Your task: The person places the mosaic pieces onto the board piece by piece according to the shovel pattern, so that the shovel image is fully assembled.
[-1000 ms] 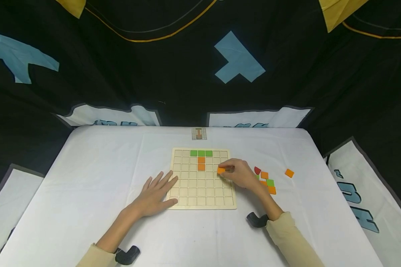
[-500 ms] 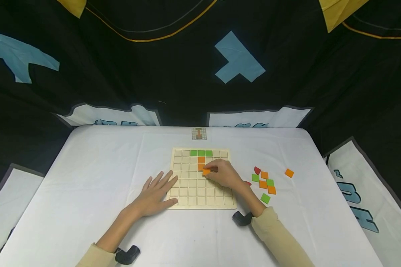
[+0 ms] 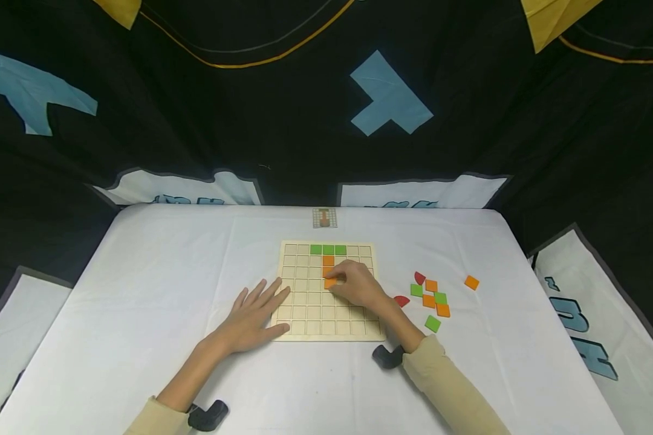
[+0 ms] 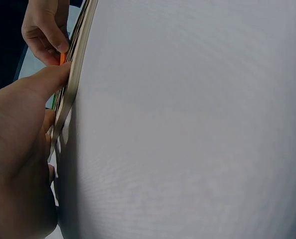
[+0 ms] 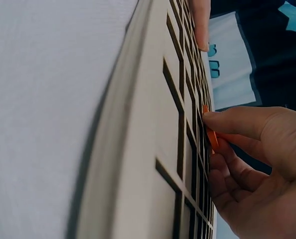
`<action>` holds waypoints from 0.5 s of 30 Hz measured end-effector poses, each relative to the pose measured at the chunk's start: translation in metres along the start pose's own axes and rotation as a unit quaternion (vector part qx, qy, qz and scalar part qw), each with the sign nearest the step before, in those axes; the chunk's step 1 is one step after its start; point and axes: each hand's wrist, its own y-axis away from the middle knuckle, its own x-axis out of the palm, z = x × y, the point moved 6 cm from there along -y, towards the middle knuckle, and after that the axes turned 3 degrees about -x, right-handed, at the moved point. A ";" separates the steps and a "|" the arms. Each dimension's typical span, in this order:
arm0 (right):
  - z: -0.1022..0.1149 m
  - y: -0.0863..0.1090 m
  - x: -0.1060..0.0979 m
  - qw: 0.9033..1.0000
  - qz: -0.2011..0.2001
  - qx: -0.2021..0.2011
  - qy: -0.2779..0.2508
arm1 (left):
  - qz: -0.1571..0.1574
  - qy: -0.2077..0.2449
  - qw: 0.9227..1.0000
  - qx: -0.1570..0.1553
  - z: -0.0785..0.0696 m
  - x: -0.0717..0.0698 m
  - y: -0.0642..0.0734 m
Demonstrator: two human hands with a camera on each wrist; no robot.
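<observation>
A pale wooden grid board (image 3: 305, 313) lies on the white table. Three green square tiles (image 3: 328, 249) fill cells of its top row, and orange square tiles (image 3: 328, 261) run down in a column below the middle one. My right hand (image 3: 357, 285) pinches another orange tile (image 3: 329, 283) between thumb and fingers at the lower end of that column; the right wrist view shows this orange tile (image 5: 211, 137) slightly tilted at the grid. My left hand (image 3: 254, 315) is spread flat, its fingertips and thumb resting on the board's left edge.
Right of the board lie loose tiles: several orange and green squares (image 3: 432, 324) and red rounded pieces (image 3: 401, 301). One orange square (image 3: 471, 283) sits farther right. Behind the board is a small printed pattern card (image 3: 324, 218). A black curtain (image 3: 305, 121) hangs beyond the table.
My right hand has moved left across the board with the orange tile, bringing it down just below the orange column. The left hand has stayed in place.
</observation>
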 end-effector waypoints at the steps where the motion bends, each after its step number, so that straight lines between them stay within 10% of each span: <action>1: 0.001 0.000 0.000 1.000 -0.001 -0.002 0.001 | -0.001 0.000 1.000 0.001 -0.001 -0.001 0.000; 15: 0.003 -0.002 0.004 0.999 -0.022 -0.018 0.017 | -0.004 -0.003 1.000 0.003 -0.001 -0.001 0.000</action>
